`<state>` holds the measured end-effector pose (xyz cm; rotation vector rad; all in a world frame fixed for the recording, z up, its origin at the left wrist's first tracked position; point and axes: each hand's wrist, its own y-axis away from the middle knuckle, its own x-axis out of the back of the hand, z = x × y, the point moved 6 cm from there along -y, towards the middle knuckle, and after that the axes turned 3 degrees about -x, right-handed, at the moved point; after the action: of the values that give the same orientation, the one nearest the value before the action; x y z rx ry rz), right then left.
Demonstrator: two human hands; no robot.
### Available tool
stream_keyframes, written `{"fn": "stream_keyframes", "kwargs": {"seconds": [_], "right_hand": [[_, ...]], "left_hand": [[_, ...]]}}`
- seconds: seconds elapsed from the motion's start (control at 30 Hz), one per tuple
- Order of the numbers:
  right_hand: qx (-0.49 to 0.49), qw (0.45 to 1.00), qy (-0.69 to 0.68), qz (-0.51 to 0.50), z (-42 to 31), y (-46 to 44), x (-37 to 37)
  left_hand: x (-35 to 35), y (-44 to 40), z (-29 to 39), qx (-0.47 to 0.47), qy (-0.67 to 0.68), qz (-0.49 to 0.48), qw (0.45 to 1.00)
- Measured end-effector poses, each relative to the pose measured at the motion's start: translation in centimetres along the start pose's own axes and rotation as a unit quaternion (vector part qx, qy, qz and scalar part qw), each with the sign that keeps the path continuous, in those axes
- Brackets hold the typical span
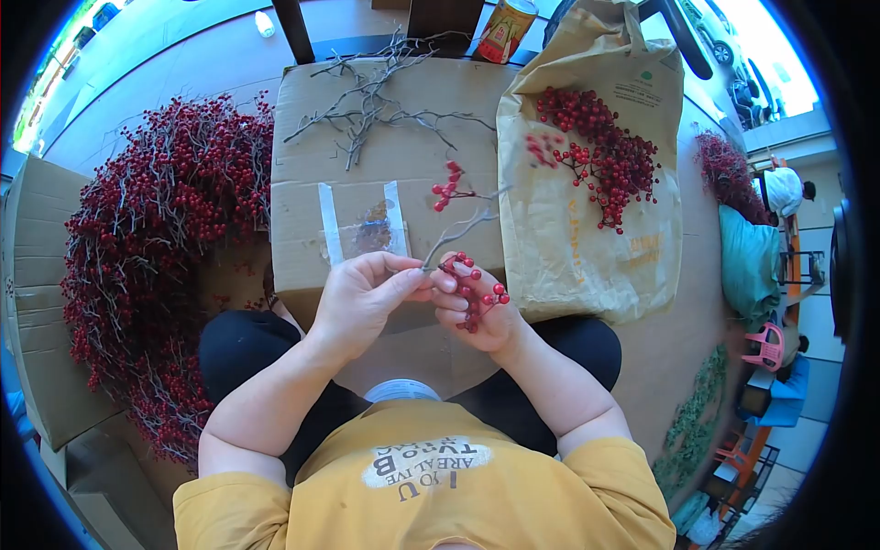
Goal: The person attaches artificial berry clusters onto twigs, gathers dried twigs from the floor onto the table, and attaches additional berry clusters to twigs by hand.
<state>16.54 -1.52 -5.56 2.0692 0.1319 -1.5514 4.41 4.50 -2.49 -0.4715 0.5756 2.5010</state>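
Observation:
My left hand [362, 298] pinches the lower end of a bare grey artificial twig [456, 231] between thumb and fingertips. At the twig's upper end a small cluster of red berries [451, 187] shows, slightly blurred. Close beside it, my right hand [484, 319] is closed on a red berry sprig [469, 293], whose berries stick out around the fingers. Its fingertips meet the left hand's at the twig's base, where the exact join is hidden. Both hands are over the near edge of a cardboard box [302, 234].
Bare grey branches [367, 105] lie across the box's far side. Loose berry sprigs [605, 165] rest on a tan bag [587, 266] at right. A big heap of berry branches [165, 183] fills the left. A printed can [506, 29] stands behind the box.

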Motion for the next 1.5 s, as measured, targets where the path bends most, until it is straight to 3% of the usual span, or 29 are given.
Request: {"fn": "stream_keyframes", "kwargs": {"seconds": [0.83, 1.03, 1.5], "right_hand": [[-0.017, 0.996, -0.049, -0.071, 0.0, 0.3, 0.1], [-0.019, 0.999, 0.04, -0.032, -0.4, 0.6, -0.3], [-0.019, 0.999, -0.027, -0.007, 0.1, 0.8, 0.2]], "left_hand": [[-0.8, 0.3, -0.6, 0.006, 0.056, -0.012, 0.998], [-0.9, 0.4, -0.5, 0.013, 0.049, -0.026, 0.998], [-1.2, 0.7, -0.5, 0.002, 0.03, -0.019, 0.999]]}}
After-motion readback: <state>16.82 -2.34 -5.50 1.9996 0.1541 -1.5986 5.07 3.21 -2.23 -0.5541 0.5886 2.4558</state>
